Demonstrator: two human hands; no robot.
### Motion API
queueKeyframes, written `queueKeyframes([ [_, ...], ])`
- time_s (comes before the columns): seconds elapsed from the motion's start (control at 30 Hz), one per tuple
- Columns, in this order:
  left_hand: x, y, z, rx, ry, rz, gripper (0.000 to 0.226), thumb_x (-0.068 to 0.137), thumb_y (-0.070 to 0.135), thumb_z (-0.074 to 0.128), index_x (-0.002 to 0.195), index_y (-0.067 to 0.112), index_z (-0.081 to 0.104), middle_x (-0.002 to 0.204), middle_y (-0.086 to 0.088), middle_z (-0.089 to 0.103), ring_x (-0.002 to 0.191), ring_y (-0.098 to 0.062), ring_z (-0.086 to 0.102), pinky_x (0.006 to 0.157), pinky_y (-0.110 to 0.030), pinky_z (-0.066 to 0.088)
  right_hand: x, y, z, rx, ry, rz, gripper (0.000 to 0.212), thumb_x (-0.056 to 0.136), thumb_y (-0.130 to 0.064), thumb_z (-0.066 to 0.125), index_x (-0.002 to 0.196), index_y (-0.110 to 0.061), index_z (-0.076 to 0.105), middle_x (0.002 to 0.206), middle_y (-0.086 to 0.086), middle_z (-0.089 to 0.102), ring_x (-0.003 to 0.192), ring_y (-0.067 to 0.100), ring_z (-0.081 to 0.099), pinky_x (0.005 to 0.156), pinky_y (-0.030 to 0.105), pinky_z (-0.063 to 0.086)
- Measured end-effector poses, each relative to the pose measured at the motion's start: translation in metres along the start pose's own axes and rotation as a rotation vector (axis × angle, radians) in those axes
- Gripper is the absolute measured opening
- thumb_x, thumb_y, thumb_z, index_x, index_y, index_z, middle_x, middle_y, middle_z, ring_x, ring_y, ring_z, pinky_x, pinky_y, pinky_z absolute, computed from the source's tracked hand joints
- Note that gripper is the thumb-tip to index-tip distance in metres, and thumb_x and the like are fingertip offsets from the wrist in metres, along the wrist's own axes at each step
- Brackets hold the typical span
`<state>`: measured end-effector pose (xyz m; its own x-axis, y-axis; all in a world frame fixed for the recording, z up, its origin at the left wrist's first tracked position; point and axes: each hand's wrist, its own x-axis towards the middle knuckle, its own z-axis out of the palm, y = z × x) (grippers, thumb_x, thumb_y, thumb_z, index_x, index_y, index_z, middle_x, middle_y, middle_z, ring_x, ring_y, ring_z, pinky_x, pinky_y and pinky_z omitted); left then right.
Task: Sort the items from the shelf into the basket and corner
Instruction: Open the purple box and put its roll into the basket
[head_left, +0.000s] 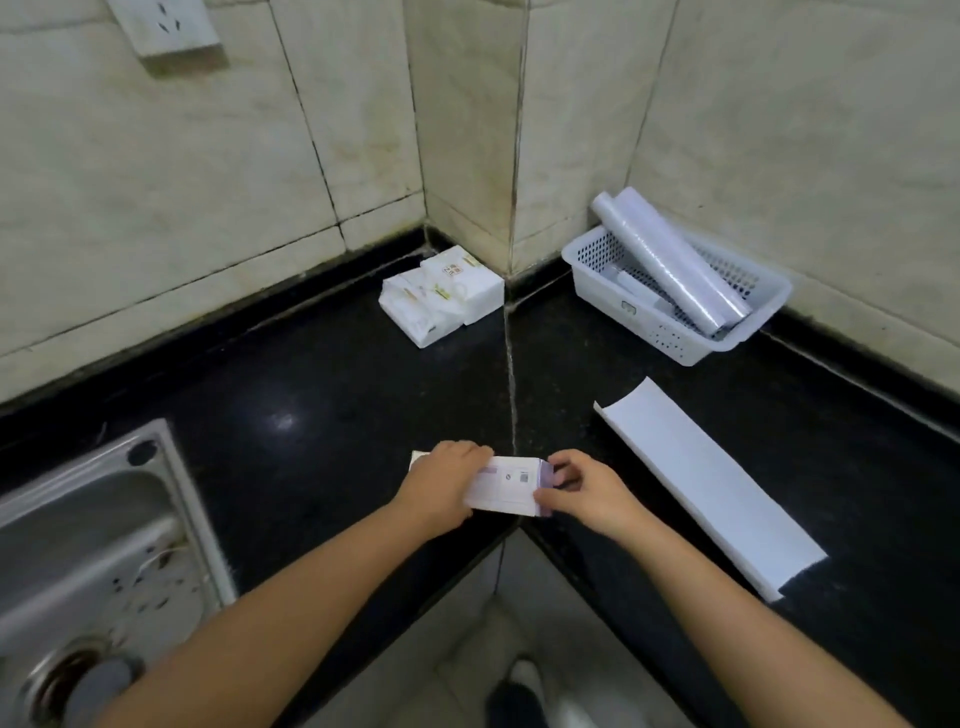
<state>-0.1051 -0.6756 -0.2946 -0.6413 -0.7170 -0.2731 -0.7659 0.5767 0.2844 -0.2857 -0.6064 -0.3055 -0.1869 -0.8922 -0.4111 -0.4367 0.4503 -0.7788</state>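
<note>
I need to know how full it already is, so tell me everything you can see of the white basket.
The white basket looks like plastic, rectangular, with perforated walls, a rolled rim and a small label slot on its front. It stands on the black countertop at the far right, close to the tiled wall. Long pale rolls lie slanted in it, their upper ends sticking out over the rim. Neither hand touches it.

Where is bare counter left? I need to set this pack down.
Widest bare patch: black counter between sink, tissue packs and the hands. Narrower strip between basket and white tray. The corner is crowded.
</note>
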Motion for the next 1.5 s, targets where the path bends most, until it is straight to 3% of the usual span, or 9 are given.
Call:
queueKeyframes([
  [0.17,0.006,-0.008,0.000,-0.057,-0.050,-0.050,0.060,0.079,0.014,0.067,0.135,0.015,0.042,0.136,-0.005,0.046,0.128,-0.023,0.039,0.105,-0.034,0.040,0.024,-0.003,0.009,0.072,-0.026,0.041,0.034,0.075,-0.011,0.069,0.104,-0.018,0.053,0.083,-0.006,0.053,0.079,0.011,0.054,0.060,0.018,0.044],
  [0.4,0.010,-0.022,-0.011,-0.164,0.043,-0.157,0.063,0.077,0.019,0.072,0.133,0.013,0.045,0.135,-0.005,0.050,0.125,-0.021,0.045,0.101,-0.023,0.033,0.049,-0.005,-0.024,0.396,0.023,0.185,0.034,0.088,-0.003,0.050,0.121,-0.010,0.050,0.118,0.016,0.055,0.105,0.026,0.055,0.092,0.040,0.049],
  [0.5,0.010,-0.025,-0.010,-0.192,0.044,-0.184,0.068,0.075,0.019,0.074,0.135,0.014,0.043,0.137,-0.004,0.049,0.126,-0.020,0.044,0.103,-0.026,0.036,0.043,-0.003,-0.030,-0.181,0.282,0.045,0.062,0.083,-0.015,0.064,0.137,-0.005,0.036,0.135,0.016,0.048,0.124,0.029,0.046,0.100,0.038,0.042],
  [0.57,0.011,-0.026,-0.010,-0.210,0.061,-0.199,0.069,0.074,0.019,0.075,0.136,0.014,0.043,0.138,-0.004,0.048,0.126,-0.019,0.044,0.104,-0.027,0.036,0.032,-0.009,-0.023,-0.572,0.421,-0.296,0.059,0.074,-0.009,0.072,0.127,0.002,0.049,0.134,0.021,0.051,0.126,0.036,0.046,0.107,0.046,0.036],
  [0.7,0.010,-0.030,-0.006,-0.209,0.047,-0.184,0.072,0.074,0.021,0.075,0.137,0.018,0.041,0.140,-0.001,0.046,0.127,-0.018,0.043,0.104,-0.030,0.037,0.017,-0.020,0.003,-0.701,0.139,-0.619,0.053,0.073,-0.001,0.066,0.125,-0.002,0.053,0.132,0.015,0.055,0.128,0.032,0.047,0.112,0.047,0.026],
  [0.8,0.008,-0.035,0.000,-0.189,0.026,-0.219,0.072,0.076,0.027,0.072,0.139,0.020,0.038,0.143,-0.002,0.043,0.130,-0.021,0.039,0.106,-0.037,0.037,0.017,-0.020,0.016,-0.529,0.030,-0.501,0.048,0.086,-0.008,0.055,0.133,-0.008,0.045,0.136,0.010,0.050,0.125,0.025,0.046,0.103,0.030,0.037],
  [1.03,-0.001,-0.056,0.009,-0.178,-0.102,-0.288,0.065,0.079,0.034,0.070,0.135,0.018,0.041,0.135,-0.005,0.045,0.126,-0.022,0.040,0.105,-0.034,0.040,0.021,-0.006,0.039,-0.319,0.086,-0.340,0.030,0.085,-0.003,0.057,0.115,-0.003,0.062,0.107,0.015,0.067,0.093,0.022,0.062,0.089,0.026,0.048],
  [1.27,-0.003,-0.052,0.009,0.017,-0.115,-0.253,0.058,0.085,0.031,0.064,0.135,0.014,0.040,0.134,-0.008,0.049,0.122,-0.024,0.048,0.097,-0.037,0.047,0.016,0.004,0.044,-0.350,0.001,-0.265,0.047,0.084,0.000,0.056,0.129,-0.005,0.048,0.134,0.010,0.052,0.123,0.021,0.049,0.096,0.014,0.032],
  [1.5,-0.003,-0.054,0.009,0.069,-0.113,-0.214,0.058,0.087,0.034,0.060,0.136,0.011,0.038,0.134,-0.010,0.048,0.120,-0.024,0.050,0.096,-0.036,0.046,0.012,0.003,0.042,-0.100,0.040,0.018,0.027,0.093,-0.002,0.041,0.111,0.006,0.060,0.075,0.016,0.064,0.057,0.012,0.056,0.058,0.014,0.047],
])
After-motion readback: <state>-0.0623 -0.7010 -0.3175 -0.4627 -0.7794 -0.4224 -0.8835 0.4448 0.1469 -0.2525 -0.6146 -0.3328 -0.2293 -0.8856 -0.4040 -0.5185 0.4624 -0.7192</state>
